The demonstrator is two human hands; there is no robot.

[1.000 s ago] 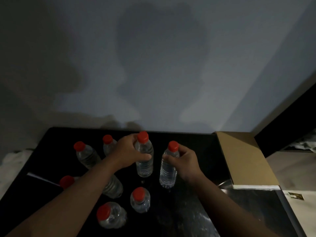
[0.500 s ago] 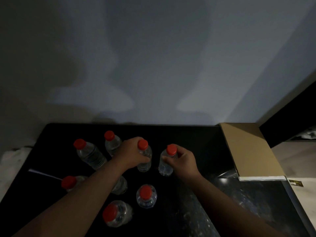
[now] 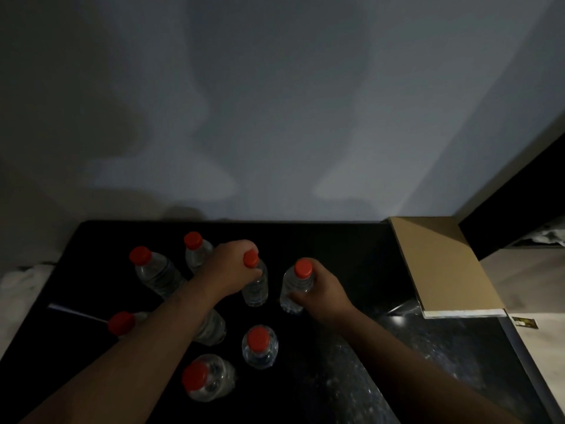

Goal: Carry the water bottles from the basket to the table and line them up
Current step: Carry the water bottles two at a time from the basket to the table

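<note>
Several clear water bottles with red caps stand on a black table (image 3: 351, 249). My left hand (image 3: 226, 270) grips one upright bottle (image 3: 255, 289) around its shoulder. My right hand (image 3: 321, 289) grips a second upright bottle (image 3: 293, 284) just to the right of it. Both bottles appear to stand on the table top. Other bottles stand at the back left (image 3: 153, 270), behind my left hand (image 3: 195, 252), under my left forearm (image 3: 122, 322), and near the front (image 3: 260, 347) (image 3: 204, 377). No basket is in view.
A brown cardboard box (image 3: 443, 270) sits at the table's right edge. A grey wall rises right behind the table. White cloth (image 3: 21, 276) lies off the left edge. A pale floor or surface (image 3: 538, 276) shows at the right.
Both hands have brought their bottles lower and slightly nearer the table's middle. The view has tilted, so the table sits lower in the frame. The other bottles have not moved.
</note>
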